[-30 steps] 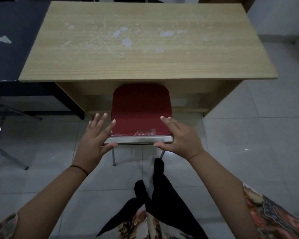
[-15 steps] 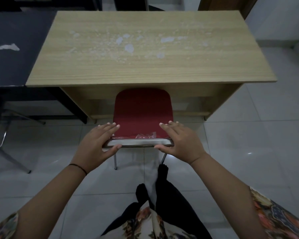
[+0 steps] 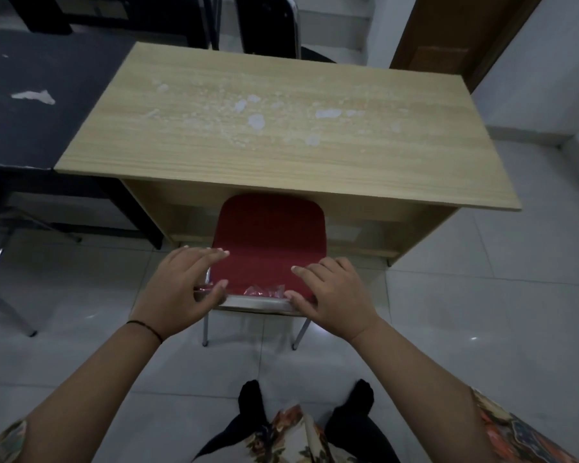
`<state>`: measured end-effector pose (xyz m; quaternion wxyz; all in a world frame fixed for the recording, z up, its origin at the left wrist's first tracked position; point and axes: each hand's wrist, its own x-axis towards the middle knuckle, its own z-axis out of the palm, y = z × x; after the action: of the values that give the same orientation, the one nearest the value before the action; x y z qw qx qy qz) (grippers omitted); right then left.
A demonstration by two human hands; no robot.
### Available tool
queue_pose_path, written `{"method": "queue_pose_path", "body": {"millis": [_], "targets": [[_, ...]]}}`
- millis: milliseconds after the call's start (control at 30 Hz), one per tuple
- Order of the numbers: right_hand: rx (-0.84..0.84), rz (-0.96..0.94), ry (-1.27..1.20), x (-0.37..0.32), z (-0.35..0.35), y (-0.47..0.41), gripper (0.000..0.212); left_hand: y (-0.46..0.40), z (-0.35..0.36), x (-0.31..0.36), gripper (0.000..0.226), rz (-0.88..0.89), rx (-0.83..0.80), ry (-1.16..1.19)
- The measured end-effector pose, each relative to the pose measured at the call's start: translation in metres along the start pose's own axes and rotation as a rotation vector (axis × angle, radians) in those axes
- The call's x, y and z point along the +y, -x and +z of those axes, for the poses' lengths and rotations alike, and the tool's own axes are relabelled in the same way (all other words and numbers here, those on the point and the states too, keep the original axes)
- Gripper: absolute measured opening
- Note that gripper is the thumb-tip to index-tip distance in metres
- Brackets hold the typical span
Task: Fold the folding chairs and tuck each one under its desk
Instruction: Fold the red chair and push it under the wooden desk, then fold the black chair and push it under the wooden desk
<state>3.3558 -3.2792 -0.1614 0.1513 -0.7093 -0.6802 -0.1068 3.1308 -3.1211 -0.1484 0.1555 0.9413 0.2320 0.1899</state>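
I see the folding chair (image 3: 269, 235) directly ahead of both hands, its red pad partly under the near edge of the light wooden desk (image 3: 281, 128); the far end of the pad sits in the desk's opening, the near end and two metal legs stand out on the tiled floor (image 3: 482, 312).

Left hand (image 3: 178, 295): at the chair's near left corner, fingers loosely spread and bent over the pad edge, thumb at the metal rim below. Whether it truly clamps the corner I cannot tell. A thin dark band circles that wrist.

Right hand (image 3: 335, 292): at the near right corner, fingers spread flat over the red pad, thumb against the metal rim. Crinkled clear plastic (image 3: 264, 290) lies on the pad between the two hands, just beside each thumb.

Left of the left hand, a black table (image 3: 30, 128) butts against the wooden desk. Beyond the desk, far from both hands, a dark chair back (image 3: 268, 25) with a chrome frame. Behind the hands, two feet in black socks.
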Motion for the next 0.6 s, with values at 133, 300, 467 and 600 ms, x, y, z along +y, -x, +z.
{"method": "queue_pose_path", "body": {"millis": [133, 300, 467, 600], "targets": [[0.006, 0.0, -0.026, 0.027, -0.012, -0.006, 0.045, -0.026, 0.007, 0.021, 0.043, -0.012, 0.039, -0.019], [-0.018, 0.007, -0.078, 0.084, -0.036, -0.007, 0.041, -0.075, 0.03, 0.065, 0.042, -0.031, 0.076, -0.035], [-0.014, 0.078, -0.162, 0.163, -0.071, 0.005, 0.039, -0.144, 0.065, 0.131, 0.039, -0.026, 0.153, -0.03], [-0.023, 0.21, -0.222, 0.227, -0.099, 0.024, 0.036, -0.206, 0.089, 0.189, 0.036, 0.017, 0.161, 0.006]]}}
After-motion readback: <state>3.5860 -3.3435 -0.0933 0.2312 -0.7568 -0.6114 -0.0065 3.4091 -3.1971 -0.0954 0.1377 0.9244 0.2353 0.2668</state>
